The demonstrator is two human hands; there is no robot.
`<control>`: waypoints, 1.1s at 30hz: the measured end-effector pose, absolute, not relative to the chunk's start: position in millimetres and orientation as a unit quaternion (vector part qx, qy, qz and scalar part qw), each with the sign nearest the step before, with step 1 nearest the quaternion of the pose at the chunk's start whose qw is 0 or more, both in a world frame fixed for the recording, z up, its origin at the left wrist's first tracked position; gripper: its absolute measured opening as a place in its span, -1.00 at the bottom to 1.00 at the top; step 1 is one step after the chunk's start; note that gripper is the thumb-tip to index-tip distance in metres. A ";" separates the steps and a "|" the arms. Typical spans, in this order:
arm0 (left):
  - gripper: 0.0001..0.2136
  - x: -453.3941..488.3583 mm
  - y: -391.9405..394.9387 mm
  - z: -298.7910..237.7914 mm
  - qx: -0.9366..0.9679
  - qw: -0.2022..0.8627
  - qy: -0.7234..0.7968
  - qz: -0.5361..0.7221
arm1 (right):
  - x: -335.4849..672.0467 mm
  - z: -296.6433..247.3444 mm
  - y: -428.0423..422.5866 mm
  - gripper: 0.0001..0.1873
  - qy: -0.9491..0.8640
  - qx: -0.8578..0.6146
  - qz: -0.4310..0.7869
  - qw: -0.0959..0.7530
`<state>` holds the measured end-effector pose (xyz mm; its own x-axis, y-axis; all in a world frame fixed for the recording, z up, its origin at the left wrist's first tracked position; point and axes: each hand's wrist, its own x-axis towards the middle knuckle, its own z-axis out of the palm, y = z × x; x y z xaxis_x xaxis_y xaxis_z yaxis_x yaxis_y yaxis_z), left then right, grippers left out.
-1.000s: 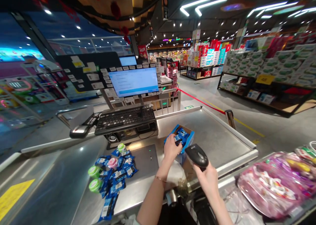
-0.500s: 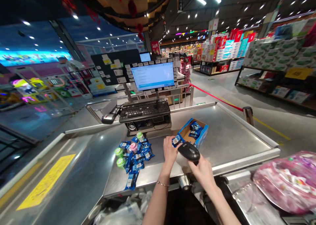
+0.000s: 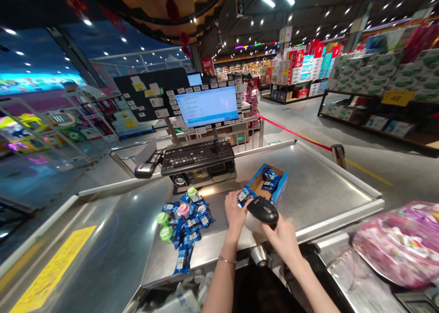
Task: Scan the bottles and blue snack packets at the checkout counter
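We are working at the steel counter (image 3: 312, 178), blue box (image 3: 281, 188) as landmark. On its near side, our right hand (image 3: 284, 240) is gripping the black scanner (image 3: 262, 209); by its left edge, our left hand (image 3: 234, 216) is pinching a packet (image 3: 244, 195). We are risking a drop (scanner crowding packet).

Packet (image 3: 244, 194): small, blue, white label showing, at the box's eight o'clock. Scanner (image 3: 262, 208): black, handheld, rounded head toward ten o'clock, at the box's six o'clock. Box (image 3: 281, 191): open-topped, blue outside, brown inside, partly filled with blue packets (image 3: 270, 180).
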<state>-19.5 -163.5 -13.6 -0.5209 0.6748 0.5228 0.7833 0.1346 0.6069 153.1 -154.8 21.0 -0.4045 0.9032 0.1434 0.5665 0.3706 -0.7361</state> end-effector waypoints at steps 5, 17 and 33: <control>-0.66 -48.9 -187.8 -38.9 -0.377 0.141 -0.839 -0.366 | 147.3 12.0 -157.0 -0.58 -0.782 -0.460 0.299 0.297; -0.70 -73.2 -268.6 -107.1 -0.254 0.248 -0.915 -0.192 | 130.0 -27.5 -154.0 -0.56 -0.753 -0.440 0.378 0.311; -0.63 -15.7 -184.5 -66.7 -0.401 0.162 -0.822 -0.370 | 148.7 0.9 -141.3 -0.60 -0.706 -0.503 0.370 0.333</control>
